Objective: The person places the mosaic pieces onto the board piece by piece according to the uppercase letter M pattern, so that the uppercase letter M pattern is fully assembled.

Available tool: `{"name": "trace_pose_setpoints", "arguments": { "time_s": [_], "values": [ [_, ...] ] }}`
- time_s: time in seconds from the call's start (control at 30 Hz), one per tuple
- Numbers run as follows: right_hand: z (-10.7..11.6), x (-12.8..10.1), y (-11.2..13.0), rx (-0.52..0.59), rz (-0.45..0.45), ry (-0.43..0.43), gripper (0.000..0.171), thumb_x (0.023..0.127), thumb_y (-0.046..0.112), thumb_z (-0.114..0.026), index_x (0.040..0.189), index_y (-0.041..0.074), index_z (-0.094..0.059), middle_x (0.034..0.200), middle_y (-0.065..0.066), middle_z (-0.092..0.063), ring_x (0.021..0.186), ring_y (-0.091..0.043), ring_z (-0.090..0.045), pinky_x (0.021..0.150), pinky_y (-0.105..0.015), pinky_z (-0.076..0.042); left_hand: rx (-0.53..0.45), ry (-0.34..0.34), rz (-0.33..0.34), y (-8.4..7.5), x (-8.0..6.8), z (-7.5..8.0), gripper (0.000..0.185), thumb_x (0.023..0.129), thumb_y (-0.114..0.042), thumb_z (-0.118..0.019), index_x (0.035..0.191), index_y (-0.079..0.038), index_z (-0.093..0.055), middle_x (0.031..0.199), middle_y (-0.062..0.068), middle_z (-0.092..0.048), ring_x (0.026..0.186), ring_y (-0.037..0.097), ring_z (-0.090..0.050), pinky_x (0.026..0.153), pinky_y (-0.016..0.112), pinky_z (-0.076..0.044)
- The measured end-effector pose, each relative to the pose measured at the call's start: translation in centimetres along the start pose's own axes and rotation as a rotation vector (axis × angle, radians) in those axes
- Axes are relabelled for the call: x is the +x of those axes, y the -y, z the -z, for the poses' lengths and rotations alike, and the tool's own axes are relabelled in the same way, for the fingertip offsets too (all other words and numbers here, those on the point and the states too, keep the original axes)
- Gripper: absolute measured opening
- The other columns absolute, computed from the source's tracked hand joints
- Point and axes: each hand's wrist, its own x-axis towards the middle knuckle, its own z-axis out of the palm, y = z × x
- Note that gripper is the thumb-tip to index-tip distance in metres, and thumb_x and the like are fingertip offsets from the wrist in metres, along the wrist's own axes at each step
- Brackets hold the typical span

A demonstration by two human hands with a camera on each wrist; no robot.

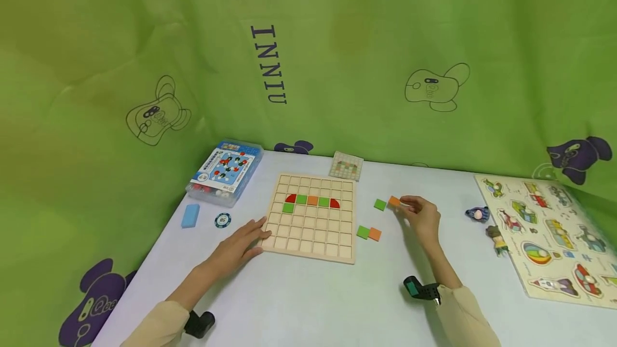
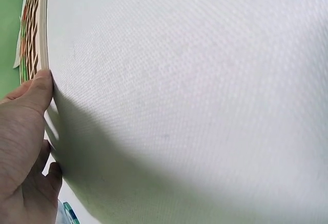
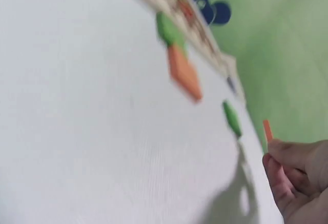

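Observation:
A wooden grid board (image 1: 308,232) lies mid-table with a row of red, green and orange tiles and one green tile below the row. My left hand (image 1: 238,245) rests at its lower left corner, where thumb and fingers meet the edge (image 2: 43,34). My right hand (image 1: 420,218) pinches an orange square tile (image 1: 394,201) between thumb and fingertips; the right wrist view shows this tile (image 3: 267,130) raised over the table. Beside it lies a green tile (image 1: 380,205). Closer to the board, a green tile (image 1: 363,232) and an orange tile (image 1: 374,234) lie together.
Behind the board lies a small pattern card (image 1: 346,166). At the left are a boxed set (image 1: 224,173), a blue block (image 1: 190,216) and a poker chip (image 1: 223,220). Two small figures (image 1: 477,214) and a picture puzzle board (image 1: 554,240) lie at the right.

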Motion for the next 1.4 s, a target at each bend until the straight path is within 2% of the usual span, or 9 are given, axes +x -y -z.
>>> {"name": "trace_pose_setpoints", "arguments": {
  "time_s": [0.2, 0.3, 0.47, 0.73, 0.97, 1.07, 1.23, 1.4],
  "values": [
    [-0.5, -1.5, 2.0, 0.063, -0.06, 0.007, 0.024, 0.082, 0.0, -0.074, 0.105, -0.005, -0.07, 0.102, -0.021, -0.07, 0.075, -0.001, -0.065, 0.066, -0.003, -0.044, -0.003, 0.014, 0.006, 0.0, 0.0, 0.2, 0.04, 0.094, -0.021, -0.062, 0.132, -0.011, -0.057, 0.152, 0.011, -0.036, 0.137, 0.04, -0.032, 0.095, 0.063, -0.04],
    [-1.3, -2.3, 2.9, 0.125, -0.073, 0.02, 0.024, 0.081, -0.001, -0.074, 0.104, -0.005, -0.07, 0.102, -0.021, -0.07, 0.073, 0.004, -0.062, 0.066, -0.005, -0.046, -0.003, 0.017, 0.005, 0.2, 0.0, 0.1, 0.04, 0.094, -0.022, -0.061, 0.132, -0.011, -0.057, 0.152, 0.011, -0.035, 0.137, 0.04, -0.032, 0.095, 0.063, -0.04],
    [-3.3, -3.6, 4.3, 0.227, -0.081, 0.051, 0.023, 0.08, -0.004, -0.074, 0.103, -0.006, -0.07, 0.1, -0.023, -0.07, 0.077, -0.01, -0.068, 0.065, -0.01, -0.051, -0.006, 0.02, 0.005, 0.2, 0.0, 0.0, 0.039, 0.095, -0.022, -0.061, 0.132, -0.01, -0.057, 0.152, 0.011, -0.035, 0.137, 0.04, -0.032, 0.095, 0.063, -0.04],
    [-7.3, -5.3, 6.4, 0.302, -0.014, 0.106, 0.022, 0.078, -0.006, -0.075, 0.1, -0.008, -0.07, 0.096, -0.022, -0.07, 0.081, -0.031, -0.069, 0.065, -0.011, -0.051, -0.009, 0.026, 0.015, -0.2, 0.0, 0.1, 0.039, 0.095, -0.02, -0.061, 0.132, -0.009, -0.057, 0.151, 0.012, -0.036, 0.137, 0.04, -0.032, 0.094, 0.065, -0.04],
    [-11.2, -6.6, 8.2, 0.35, 0.076, 0.155, 0.021, 0.077, -0.009, -0.075, 0.097, -0.008, -0.07, 0.09, -0.02, -0.071, 0.077, -0.029, -0.069, 0.065, -0.017, -0.054, 0.003, -0.021, -0.025, 0.0, 0.0, 0.0, 0.038, 0.093, -0.019, -0.063, 0.128, -0.008, -0.059, 0.149, 0.014, -0.039, 0.133, 0.043, -0.037, 0.091, 0.064, -0.043],
    [-12.9, -7.0, 9.0, 0.346, 0.123, 0.205, 0.02, 0.077, -0.009, -0.074, 0.096, -0.009, -0.07, 0.09, -0.019, -0.071, 0.076, -0.028, -0.069, 0.066, -0.02, -0.055, 0.011, -0.036, -0.035, 0.0, -0.1, 0.0, 0.036, 0.093, -0.02, -0.063, 0.127, -0.009, -0.059, 0.148, 0.014, -0.04, 0.131, 0.043, -0.038, 0.09, 0.064, -0.044],
    [-15.2, -7.5, 9.7, 0.291, 0.201, 0.293, 0.018, 0.078, -0.009, -0.073, 0.096, -0.008, -0.069, 0.087, -0.018, -0.071, 0.074, -0.025, -0.069, 0.064, -0.023, -0.056, -0.012, 0.01, 0.007, -0.2, 0.0, 0.1, 0.038, 0.094, -0.02, -0.062, 0.13, -0.01, -0.058, 0.151, 0.012, -0.036, 0.136, 0.042, -0.033, 0.093, 0.065, -0.04],
    [-16.4, -7.4, 10.2, 0.246, 0.254, 0.304, 0.017, 0.077, -0.013, -0.07, 0.094, -0.009, -0.069, 0.083, -0.018, -0.071, 0.07, -0.023, -0.067, 0.062, -0.024, -0.055, 0.005, 0.04, 0.025, -0.4, 0.1, 0.3, 0.038, 0.095, -0.02, -0.06, 0.132, -0.011, -0.057, 0.152, 0.012, -0.034, 0.137, 0.04, -0.032, 0.096, 0.063, -0.04]
  ]
}}
